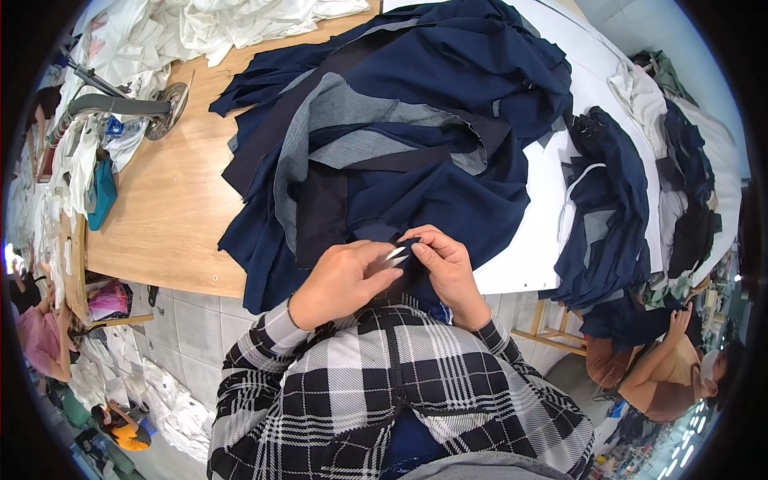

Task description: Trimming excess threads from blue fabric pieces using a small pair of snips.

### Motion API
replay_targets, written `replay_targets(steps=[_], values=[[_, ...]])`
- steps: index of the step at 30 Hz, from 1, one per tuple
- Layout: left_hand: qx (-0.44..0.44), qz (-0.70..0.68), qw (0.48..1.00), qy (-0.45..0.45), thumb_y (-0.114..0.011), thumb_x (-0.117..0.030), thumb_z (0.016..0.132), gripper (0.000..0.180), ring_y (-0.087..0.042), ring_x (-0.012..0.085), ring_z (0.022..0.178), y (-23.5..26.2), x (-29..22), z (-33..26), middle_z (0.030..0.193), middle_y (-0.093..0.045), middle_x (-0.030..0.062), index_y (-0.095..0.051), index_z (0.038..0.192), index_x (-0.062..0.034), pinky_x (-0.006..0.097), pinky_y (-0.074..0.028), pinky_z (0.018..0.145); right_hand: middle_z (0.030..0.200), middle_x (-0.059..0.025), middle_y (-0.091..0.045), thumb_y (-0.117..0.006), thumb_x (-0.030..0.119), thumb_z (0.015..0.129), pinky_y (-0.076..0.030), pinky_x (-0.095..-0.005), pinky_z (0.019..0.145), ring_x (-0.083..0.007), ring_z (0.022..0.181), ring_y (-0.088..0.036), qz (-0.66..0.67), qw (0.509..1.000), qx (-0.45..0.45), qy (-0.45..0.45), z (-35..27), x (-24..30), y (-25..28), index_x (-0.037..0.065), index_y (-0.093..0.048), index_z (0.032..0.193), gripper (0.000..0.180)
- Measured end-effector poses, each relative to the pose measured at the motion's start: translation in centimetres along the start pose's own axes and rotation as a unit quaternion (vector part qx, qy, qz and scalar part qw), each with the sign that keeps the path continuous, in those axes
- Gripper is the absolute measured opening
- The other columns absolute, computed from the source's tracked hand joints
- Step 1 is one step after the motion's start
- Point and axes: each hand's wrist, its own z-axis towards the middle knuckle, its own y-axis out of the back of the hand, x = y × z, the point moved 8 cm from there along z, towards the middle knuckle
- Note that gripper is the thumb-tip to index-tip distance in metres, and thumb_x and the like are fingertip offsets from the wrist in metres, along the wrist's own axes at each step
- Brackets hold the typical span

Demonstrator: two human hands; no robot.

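Note:
Closed around a pair of thread snips (395,255), my left hand (339,278) is just above the near edge of the table. Two short, pale pointed blades stick out past its fingers; the rest of the tool is hidden. Close beside the blades, my right hand (448,270) pinches an edge of navy cloth between thumb and fingers. Beyond both hands lies a big heap of navy garments (472,72), with grey inner faces and dark bands showing. Part of this cloth hangs over the table edge towards me.
The pile rests on a wooden table (160,244) joined to a white tabletop (512,272). White cloth (248,20) lies at the far left, near a grey clamped metal arm (120,104). More navy garments (604,216) lie at right. A co-worker (664,368) sits at lower right.

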Motion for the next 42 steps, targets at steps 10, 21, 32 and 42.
replay_targets(steps=[10,21,32,42], values=[[0.038,-0.075,0.996,0.026,-0.07,-0.01,0.075,0.025,-0.049,0.0094,0.06,-0.5,1.1,1.8,0.081,-0.06,0.0054,-0.063,0.096,0.0,0.023,-0.041,0.055,0.101,-0.0045,-0.052,-0.057,0.005,0.086,-0.038,-0.02,0.074,-0.0091,0.086,-0.048,-0.099,0.994,0.035,0.021,-0.3,0.9,0.0,-0.003,-0.06,0.088,0.009],[-0.077,0.001,0.995,-0.07,-0.071,-0.002,0.072,0.014,-0.047,0.0072,0.055,-0.3,-0.1,1.3,0.068,-0.054,0.0038,-0.061,0.082,0.0019,0.022,-0.038,0.051,0.076,0.0046,-0.058,-0.059,0.006,0.087,-0.036,-0.015,0.058,-0.0002,0.066,-0.046,-0.045,0.991,-0.109,-0.066,-1.1,-0.6,1.2,-0.003,-0.064,0.092,0.011],[-0.105,0.056,0.985,-0.127,-0.068,-0.002,0.073,0.012,-0.056,0.0132,0.055,-0.2,-1.1,0.6,0.073,-0.06,0.0074,-0.062,0.083,0.0013,0.024,-0.044,0.049,0.079,-0.0002,-0.064,-0.063,0.003,0.083,-0.042,-0.0162,0.058,-0.0024,0.066,-0.053,-0.038,0.989,-0.136,-0.048,-1.6,-0.4,1.1,-0.004,-0.065,0.092,0.012],[-0.113,0.121,0.98,-0.114,-0.066,-0.004,0.066,0.013,-0.058,0.0259,0.054,-0.7,-0.9,1.0,0.067,-0.057,0.0084,-0.057,0.075,-0.002,0.033,-0.048,0.05,0.081,-0.0086,-0.067,-0.064,0.0,0.078,-0.045,-0.0182,0.057,-0.0067,0.067,-0.06,-0.317,0.933,-0.114,0.127,-1.7,3.4,-0.8,-0.004,-0.065,0.09,0.012]])
